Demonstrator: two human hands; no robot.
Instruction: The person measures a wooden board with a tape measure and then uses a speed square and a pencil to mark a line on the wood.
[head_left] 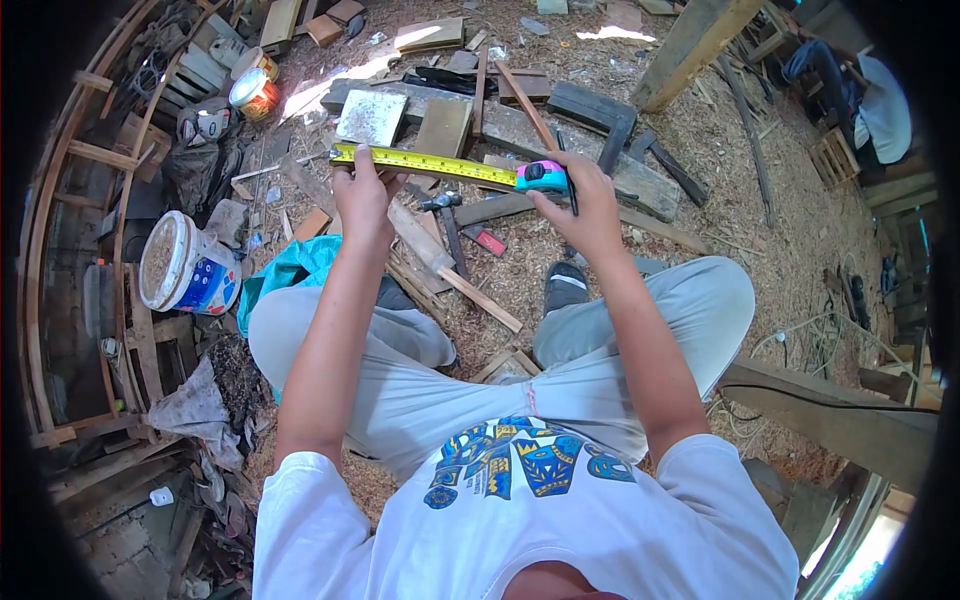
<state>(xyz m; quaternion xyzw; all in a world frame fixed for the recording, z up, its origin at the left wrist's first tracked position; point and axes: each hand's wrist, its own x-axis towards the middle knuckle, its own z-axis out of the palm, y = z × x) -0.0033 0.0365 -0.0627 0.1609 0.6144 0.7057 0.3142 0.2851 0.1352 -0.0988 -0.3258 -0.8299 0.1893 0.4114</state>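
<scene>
Above grey hammer: yellow measuring tape, extended; left hand pinching tip, right hand gripping cyan case; steady tension wanted next.

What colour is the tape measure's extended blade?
The blade is yellow with dark markings; the head view shows it best.

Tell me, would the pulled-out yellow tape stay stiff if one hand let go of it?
Probably only partly: the yellow tape runs straight between left hand and right hand, yet it is thin, so it may sag. It looks light. It may spring back into the case.
</scene>
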